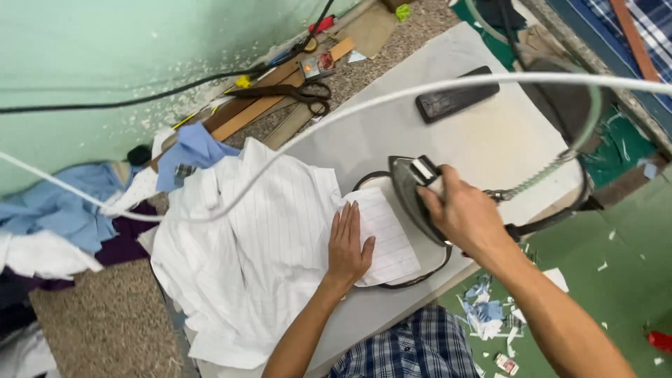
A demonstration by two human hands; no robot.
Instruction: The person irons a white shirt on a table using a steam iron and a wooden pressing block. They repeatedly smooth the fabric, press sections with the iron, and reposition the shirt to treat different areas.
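A white striped shirt (259,259) lies spread on the grey ironing board (483,140). My left hand (348,245) rests flat, fingers apart, on a folded part of the shirt (388,234) at the middle of the board. My right hand (462,213) grips the handle of a dark clothes iron (409,189), which is tilted up at the right edge of that folded part. A white cord (364,105) arcs across the view above the board.
Black scissors (287,92) and wooden rulers (280,91) lie at the back by the green wall. A dark rectangular block (456,94) sits on the board's far end. Blue and purple cloths (77,210) pile at the left. Paper scraps (490,315) litter the green floor.
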